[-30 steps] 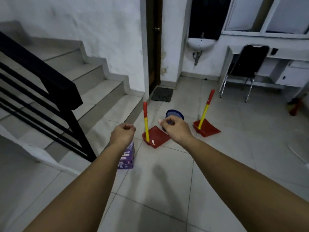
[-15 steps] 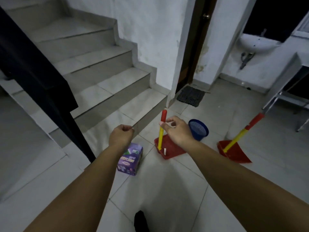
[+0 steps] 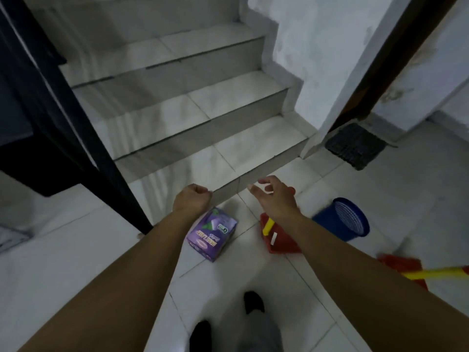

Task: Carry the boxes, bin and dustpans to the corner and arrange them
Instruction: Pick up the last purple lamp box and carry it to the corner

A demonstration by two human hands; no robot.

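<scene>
White floor tiles [image 3: 76, 250] fill the lower part of the head view, at the foot of a pale tiled staircase [image 3: 193, 102] with a black railing [image 3: 76, 138] slanting down on the left. Two bare forearms reach forward from the bottom edge. The left hand [image 3: 191, 200] is curled into a loose fist and holds nothing; it hovers just above and behind a purple box [image 3: 212, 235], which lies tilted on the floor near the base of the railing post. The right hand [image 3: 275, 196] has its fingers relaxed and spread, thumb apart, and also holds nothing. It hangs over a red dustpan [image 3: 280, 240] that rests on the floor just right of the box; the pan's yellow handle is mostly hidden behind the wrist, with a bit of its red tip showing beside the hand. A blue bin [image 3: 342, 219] with a ribbed inside stands just right of that dustpan, blurred by motion. A second red dustpan [image 3: 401, 265] with a yellow handle lies at the right edge, partly cut off and blurred. A dark doormat [image 3: 355, 146] lies in front of a dark-framed doorway beyond the stairs. Two black shoes [image 3: 253, 302] show at the bottom centre.
</scene>
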